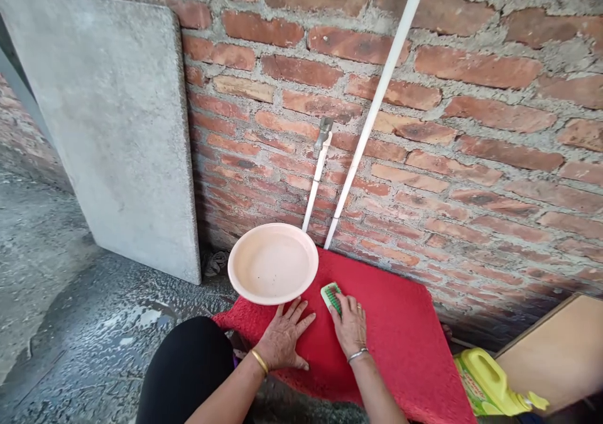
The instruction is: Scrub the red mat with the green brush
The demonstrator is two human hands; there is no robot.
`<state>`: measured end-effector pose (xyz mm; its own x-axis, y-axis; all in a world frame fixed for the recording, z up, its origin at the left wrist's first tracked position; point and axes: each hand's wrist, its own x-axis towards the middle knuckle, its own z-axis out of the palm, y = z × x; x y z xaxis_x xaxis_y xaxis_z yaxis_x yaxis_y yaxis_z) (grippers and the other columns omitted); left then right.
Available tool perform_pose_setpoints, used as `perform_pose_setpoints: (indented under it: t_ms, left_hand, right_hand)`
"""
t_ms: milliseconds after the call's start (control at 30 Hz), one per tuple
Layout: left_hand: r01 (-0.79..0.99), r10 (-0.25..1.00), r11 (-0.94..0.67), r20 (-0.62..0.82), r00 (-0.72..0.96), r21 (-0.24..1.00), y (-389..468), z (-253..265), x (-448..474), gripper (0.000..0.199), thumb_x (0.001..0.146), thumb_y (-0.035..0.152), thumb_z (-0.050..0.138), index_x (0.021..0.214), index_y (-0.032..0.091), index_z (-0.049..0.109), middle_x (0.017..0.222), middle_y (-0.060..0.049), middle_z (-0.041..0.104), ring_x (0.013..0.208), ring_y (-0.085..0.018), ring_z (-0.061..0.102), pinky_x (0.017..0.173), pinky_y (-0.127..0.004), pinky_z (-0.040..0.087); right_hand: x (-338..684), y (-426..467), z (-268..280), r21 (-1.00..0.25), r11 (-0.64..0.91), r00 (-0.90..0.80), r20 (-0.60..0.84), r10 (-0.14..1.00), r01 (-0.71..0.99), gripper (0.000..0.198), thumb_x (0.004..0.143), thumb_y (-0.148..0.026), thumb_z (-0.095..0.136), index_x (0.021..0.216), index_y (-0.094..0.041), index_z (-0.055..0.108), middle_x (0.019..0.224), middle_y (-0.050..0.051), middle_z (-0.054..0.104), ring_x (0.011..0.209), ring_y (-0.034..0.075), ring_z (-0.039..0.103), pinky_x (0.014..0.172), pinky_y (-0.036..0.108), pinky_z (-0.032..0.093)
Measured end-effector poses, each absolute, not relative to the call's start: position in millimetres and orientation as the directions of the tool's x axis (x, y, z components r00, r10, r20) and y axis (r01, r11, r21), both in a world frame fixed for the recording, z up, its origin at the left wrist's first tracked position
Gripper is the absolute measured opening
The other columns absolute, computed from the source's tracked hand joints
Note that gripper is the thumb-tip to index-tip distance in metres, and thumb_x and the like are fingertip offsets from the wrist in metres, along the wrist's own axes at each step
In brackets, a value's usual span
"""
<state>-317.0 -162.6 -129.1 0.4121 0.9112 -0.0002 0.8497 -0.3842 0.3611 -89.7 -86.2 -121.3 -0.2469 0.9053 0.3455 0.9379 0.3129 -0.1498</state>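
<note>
A red cloth mat (400, 323) lies spread over a raised surface against the wall. My left hand (284, 337) rests flat on it with the fingers spread, holding nothing. In my right hand (351, 326) is a scrub brush (331, 297) with a pale green edge and green bristles or ridges. The brush touches the red cloth, and my fingers partly cover it. Just beyond my left hand stands a pale pink basin (273, 264) at the cloth's far left corner. A few dark specks show on its bottom.
A grey slab (117, 129) leans on the brick wall (471, 129) at left. White pipes (377, 107) rise behind the cloth, one with a tap (324, 134). A yellow jug (487, 380) and a tan board (556, 348) are at right. The floor (94, 336) is wet.
</note>
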Motion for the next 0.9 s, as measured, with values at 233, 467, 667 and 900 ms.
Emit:
perform_pose_setpoints:
  t_ms: [233, 467, 667, 900]
  left_hand:
    - [0.855, 0.912, -0.374, -0.024, 0.409, 0.359, -161, -130, -315, 0.109, 0.066, 0.081, 0.067, 0.157, 0.034, 0.029, 0.167, -0.012, 0.019, 0.153, -0.040, 0.014, 0.121, -0.064, 0.010]
    - [0.852, 0.914, -0.349, -0.058, 0.401, 0.390, -160, -126, -314, 0.111, 0.065, 0.084, 0.064, 0.157, 0.032, 0.030, 0.167, -0.014, 0.017, 0.154, -0.039, 0.010, 0.121, -0.066, 0.005]
    - [0.858, 0.916, -0.347, -0.060, 0.396, 0.379, -161, -125, -315, 0.119, 0.058, 0.091, 0.063, 0.156, 0.033, 0.032, 0.167, -0.014, 0.019, 0.153, -0.040, 0.011, 0.122, -0.064, 0.007]
    - [0.859, 0.915, -0.345, -0.067, 0.397, 0.378, -161, -126, -315, 0.119, 0.057, 0.089, 0.066, 0.157, 0.033, 0.030, 0.167, -0.014, 0.018, 0.153, -0.040, 0.012, 0.122, -0.064, 0.008]
  right_hand:
    - [52, -79, -114, -0.052, -0.184, 0.191, 0.333, 0.923, 0.982, 0.042, 0.097, -0.045, 0.047, 0.127, -0.020, 0.062, 0.114, 0.014, 0.065, 0.094, 0.027, 0.063, 0.079, 0.038, 0.045]
    - [71, -86, -121, -0.159, -0.255, 0.297, 0.382, 0.875, 0.954, 0.047, 0.097, -0.051, 0.041, 0.125, -0.019, 0.061, 0.110, 0.016, 0.065, 0.091, 0.030, 0.063, 0.077, 0.040, 0.046]
    - [-58, -84, -123, -0.200, 0.264, -0.178, 0.368, 0.913, 0.943, 0.033, 0.098, -0.043, 0.048, 0.122, -0.027, 0.063, 0.112, 0.008, 0.066, 0.099, 0.024, 0.061, 0.086, 0.037, 0.045]
    - [-49, -70, -109, -0.122, 0.177, -0.137, 0.280, 0.950, 0.977, 0.033, 0.097, -0.040, 0.051, 0.124, -0.028, 0.063, 0.114, 0.008, 0.066, 0.101, 0.024, 0.061, 0.087, 0.035, 0.044]
